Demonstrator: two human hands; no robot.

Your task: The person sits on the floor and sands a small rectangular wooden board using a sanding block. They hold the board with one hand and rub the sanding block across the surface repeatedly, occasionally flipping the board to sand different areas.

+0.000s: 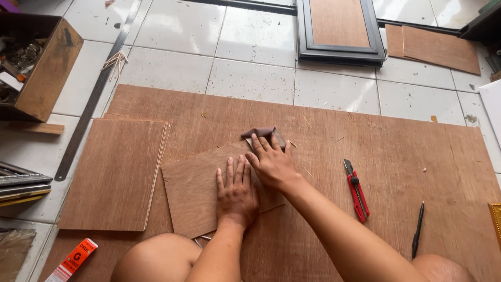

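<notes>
Two hands meet on a small plywood panel (195, 196): the left hand (236, 194) lies flat, open, while the right hand (272, 163) grips dark folded sandpaper (262, 134) at its corner.

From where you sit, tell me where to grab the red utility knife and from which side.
Take the red utility knife by its red handle, near the middle, coming from the right. It lies flat on the large plywood sheet, blade end pointing away from you, so fingers probably stay safest on the handle. The right hand, now on the sandpaper, is nearest.
</notes>
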